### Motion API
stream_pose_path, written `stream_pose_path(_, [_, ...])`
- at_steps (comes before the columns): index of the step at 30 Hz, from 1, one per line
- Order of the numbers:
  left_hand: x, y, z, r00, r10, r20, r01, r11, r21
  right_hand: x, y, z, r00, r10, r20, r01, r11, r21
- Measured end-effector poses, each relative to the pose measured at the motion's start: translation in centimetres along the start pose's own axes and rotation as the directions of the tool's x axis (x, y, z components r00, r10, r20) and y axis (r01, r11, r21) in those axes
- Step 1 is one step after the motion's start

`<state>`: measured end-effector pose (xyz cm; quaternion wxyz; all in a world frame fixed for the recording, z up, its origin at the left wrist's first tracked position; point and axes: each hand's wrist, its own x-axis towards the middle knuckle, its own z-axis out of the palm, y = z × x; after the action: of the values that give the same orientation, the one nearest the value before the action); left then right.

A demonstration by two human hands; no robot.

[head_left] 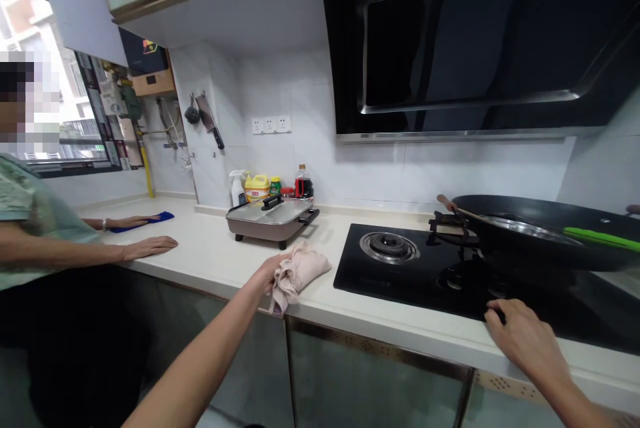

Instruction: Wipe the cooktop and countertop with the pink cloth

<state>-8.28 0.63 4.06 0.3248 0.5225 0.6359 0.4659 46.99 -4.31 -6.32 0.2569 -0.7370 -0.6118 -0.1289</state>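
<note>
The left hand [274,269], just below the middle of the frame, is closed around one side of a bunched pale-pink cloth [305,267]. The cloth lies at the front of the white desk [205,251], with a corner hanging over the edge, between a shallow brown pan [260,229] and the black cooktop [375,281]. The right hand [523,331], at lower right, is at the cooktop's front edge, fingers loosely bent and holding nothing that shows (whether its fingertips touch the glass, I cannot tell).

Above the right hand, at the right of the frame, a large black wok [540,253] sits on the cooktop; a wooden handle [447,204] sticks out over its left rim, and a bright green handle [600,239] lies across its right side. A bare burner [390,247] shows to the wok's left.

The pan, near the centre, stands on short feet under a glass lid [273,210]. Behind it, against the wall, are a white spray bottle [238,189], a yellow jug [257,188] and a bottle of dark liquid [303,187].

At far left another person in a light green top [55,205] leans over the desk, one hand [150,248] flat on it and the other [133,221] on a blue cloth [163,217]. A cleaver [207,116] hangs at upper left.
</note>
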Motion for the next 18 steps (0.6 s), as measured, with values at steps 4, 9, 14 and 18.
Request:
stream_pose_path(4, [1.3, 0.1, -3.6, 0.998, 0.025, -0.060, -0.010, 0.970, 0.244, 0.1, 0.1, 0.1, 1.000, 0.001, 0.002, -0.001, 1.000, 0.002])
stream_pose_path(9, [0.7, 0.9, -3.4, 0.981, 0.184, -0.060, -0.136, 0.876, 0.463, 0.3, 0.5, 0.5, 1.000, 0.008, 0.016, -0.008, 1.000, 0.005])
stream_pose_path(14, [-1.9, 0.3, 3.0, 0.954, 0.208, 0.215, -0.297, 0.586, 0.753, 0.2, 0.8, 0.5, 1.000, 0.002, 0.019, -0.002, 1.000, 0.013])
stream_pose_path(18, [-1.2, -0.3, 6.2, 0.954, 0.203, 0.220, -0.296, 0.531, 0.794, 0.2, 1.0, 0.5, 1.000, 0.007, 0.022, -0.008, 1.000, 0.029])
